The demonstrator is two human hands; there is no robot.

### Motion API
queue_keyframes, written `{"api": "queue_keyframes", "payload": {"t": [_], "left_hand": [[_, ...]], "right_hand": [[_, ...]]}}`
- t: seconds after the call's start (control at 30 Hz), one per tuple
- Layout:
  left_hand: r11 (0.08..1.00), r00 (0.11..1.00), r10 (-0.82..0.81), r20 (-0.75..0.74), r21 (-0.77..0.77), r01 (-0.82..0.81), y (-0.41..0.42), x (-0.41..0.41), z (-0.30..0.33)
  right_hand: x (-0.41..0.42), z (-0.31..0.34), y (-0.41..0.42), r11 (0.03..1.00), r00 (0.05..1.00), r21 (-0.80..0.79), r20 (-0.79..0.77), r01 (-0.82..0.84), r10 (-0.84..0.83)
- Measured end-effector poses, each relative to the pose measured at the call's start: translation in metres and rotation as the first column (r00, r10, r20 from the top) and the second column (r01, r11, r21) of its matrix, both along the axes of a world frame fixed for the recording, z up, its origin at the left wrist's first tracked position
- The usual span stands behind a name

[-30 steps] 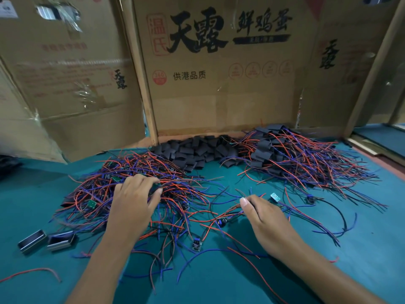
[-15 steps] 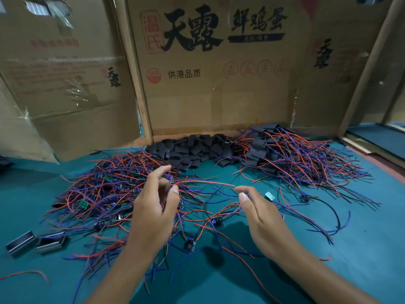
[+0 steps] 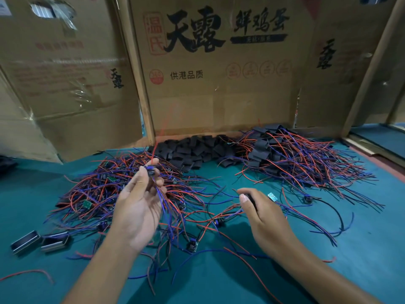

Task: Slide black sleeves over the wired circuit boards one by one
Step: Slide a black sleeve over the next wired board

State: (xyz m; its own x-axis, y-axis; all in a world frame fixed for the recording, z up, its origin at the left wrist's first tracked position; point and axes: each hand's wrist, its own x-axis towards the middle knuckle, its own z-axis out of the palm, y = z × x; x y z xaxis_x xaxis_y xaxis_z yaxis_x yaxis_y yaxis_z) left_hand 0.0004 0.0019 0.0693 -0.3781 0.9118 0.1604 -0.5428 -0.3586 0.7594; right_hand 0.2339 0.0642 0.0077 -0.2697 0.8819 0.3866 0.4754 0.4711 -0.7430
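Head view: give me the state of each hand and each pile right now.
Left hand: raised, pinching one wired board, wires hanging.
Right hand: low, grip on a black sleeve.
Unsleeved boards: tangled heap, left.
Loose sleeves: heaped at back.
Sleeved boards: piled right.

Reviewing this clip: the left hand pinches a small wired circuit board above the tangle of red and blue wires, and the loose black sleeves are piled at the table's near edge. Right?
Not quite. The head view shows the loose black sleeves piled at the far edge, against the cardboard. The left hand does pinch a small wired circuit board.
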Motion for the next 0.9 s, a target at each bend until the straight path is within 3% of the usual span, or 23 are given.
{"api": "queue_keyframes", "payload": {"t": [0.17, 0.3, 0.47, 0.73, 0.9], "left_hand": [[0.983, 0.95, 0.182, -0.252, 0.027, -0.181, -0.003, -0.008, 0.007], [0.977, 0.916, 0.211, -0.341, 0.097, -0.189, -0.007, -0.006, 0.012], [0.984, 0.95, 0.147, -0.276, 0.142, -0.111, -0.007, 0.008, 0.022], [0.992, 0.983, 0.119, -0.14, 0.055, -0.113, 0.001, 0.023, 0.02], [0.994, 0.995, 0.094, 0.021, 0.055, -0.095, 0.001, 0.02, 0.011]], "right_hand": [[0.0, -0.001, 0.001, 1.0, 1.0, 0.004, 0.015, 0.005, -0.005], [0.001, -0.001, 0.0, 1.0, 1.0, 0.0, 0.01, -0.004, 0.004], [0.002, 0.0, 0.002, 1.0, 1.0, 0.002, 0.014, -0.011, 0.011], [0.012, 0.01, 0.01, 0.997, 0.995, 0.017, -0.062, -0.081, 0.081], [0.014, 0.015, 0.01, 0.925, 0.922, -0.168, -0.252, -0.34, 0.293]]}}
